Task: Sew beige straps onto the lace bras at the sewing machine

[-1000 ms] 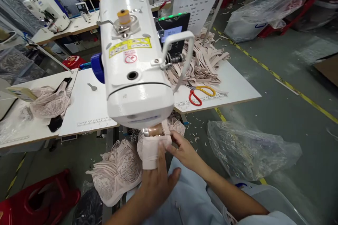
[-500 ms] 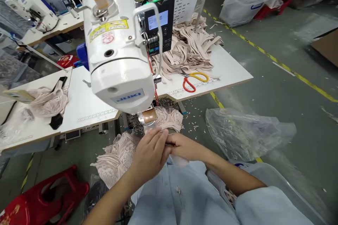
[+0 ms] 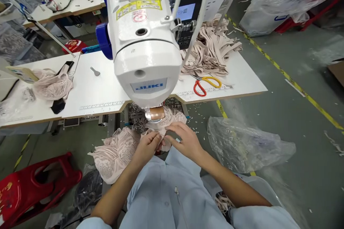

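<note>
A white sewing machine (image 3: 145, 39) juts toward me over the table's cut-out. Under its head sits a brass-coloured part (image 3: 156, 113) with beige lace fabric (image 3: 172, 116) bunched around it. My left hand (image 3: 147, 146) pinches the beige piece just below the machine head, fingers closed on it. My right hand (image 3: 184, 140) rests beside it, fingers curled onto the same piece. More beige lace garments (image 3: 115, 154) hang in a pile to the left of my hands.
Red-and-yellow scissors (image 3: 204, 85) lie on the white table (image 3: 242, 78) beside a heap of beige straps (image 3: 209, 52). A control panel (image 3: 188, 14) is mounted right of the machine. A clear plastic bag (image 3: 247, 145) lies on the floor, a red stool (image 3: 34, 182) at lower left.
My hands have moved up closer under the machine head and separated slightly, both still on the beige piece. The view has shifted nearer to the machine.
</note>
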The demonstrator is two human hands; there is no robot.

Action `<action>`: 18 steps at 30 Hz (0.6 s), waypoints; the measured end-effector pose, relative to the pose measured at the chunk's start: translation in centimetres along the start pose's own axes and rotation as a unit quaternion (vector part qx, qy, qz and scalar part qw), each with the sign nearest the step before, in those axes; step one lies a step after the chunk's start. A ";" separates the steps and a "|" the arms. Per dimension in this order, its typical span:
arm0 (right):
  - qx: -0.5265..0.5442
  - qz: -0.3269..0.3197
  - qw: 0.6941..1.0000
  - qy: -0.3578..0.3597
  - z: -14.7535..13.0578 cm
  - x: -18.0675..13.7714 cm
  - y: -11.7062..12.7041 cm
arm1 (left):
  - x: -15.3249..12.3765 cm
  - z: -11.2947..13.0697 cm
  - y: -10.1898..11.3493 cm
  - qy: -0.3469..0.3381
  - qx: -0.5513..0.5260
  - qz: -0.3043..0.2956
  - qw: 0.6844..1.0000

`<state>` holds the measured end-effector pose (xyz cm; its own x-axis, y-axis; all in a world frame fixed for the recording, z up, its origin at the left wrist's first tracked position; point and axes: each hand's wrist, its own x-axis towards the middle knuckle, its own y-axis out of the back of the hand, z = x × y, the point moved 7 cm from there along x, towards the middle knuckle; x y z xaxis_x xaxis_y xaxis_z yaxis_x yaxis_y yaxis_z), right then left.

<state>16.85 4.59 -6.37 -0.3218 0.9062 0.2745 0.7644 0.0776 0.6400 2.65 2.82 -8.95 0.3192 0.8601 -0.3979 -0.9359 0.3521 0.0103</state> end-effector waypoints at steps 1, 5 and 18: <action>0.006 -0.011 1.000 -0.004 -0.1 0.0 -0.3 | -0.2 0.1 0.2 -0.007 0.006 0.013 1.000; 0.002 -0.007 1.000 -0.017 -0.5 0.1 -1.0 | -0.7 0.5 0.9 -0.025 0.056 0.065 0.996; -0.075 0.019 0.995 0.057 4.1 2.2 0.6 | 1.4 -0.6 2.7 -0.025 0.128 0.104 0.986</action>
<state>18.86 8.33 -8.31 -0.3623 0.8535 0.3744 0.6878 -0.0263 0.7255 0.50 4.71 -10.01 0.1370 0.9384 -0.3172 -0.9158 0.2421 0.3206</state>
